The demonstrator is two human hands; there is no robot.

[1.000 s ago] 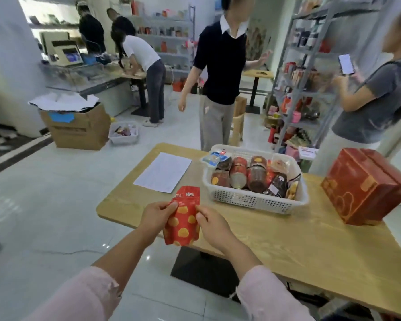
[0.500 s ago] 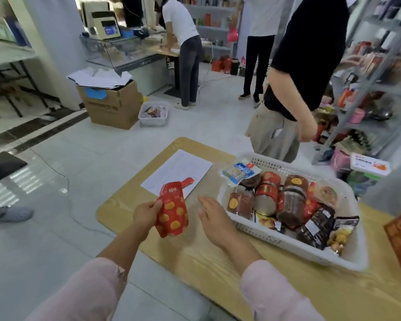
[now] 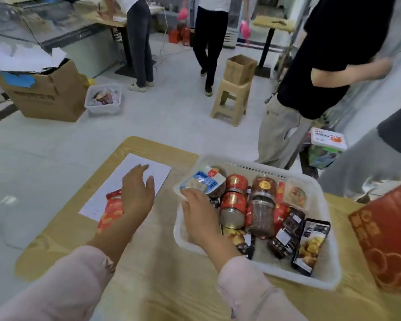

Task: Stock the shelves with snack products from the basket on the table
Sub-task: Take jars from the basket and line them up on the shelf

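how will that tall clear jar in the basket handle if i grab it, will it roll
The tall jar looks rigid and lies on its side, so it would probably roll if laid that way on the table. It seems full, so likely heavier than the dark pouch beside it.

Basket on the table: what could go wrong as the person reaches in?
The blue and white packet sits atop the jars at the basket rim; the right hand might knock it out. The red pouch lies by the left hand, toward the table edge; the arm could sweep it off.
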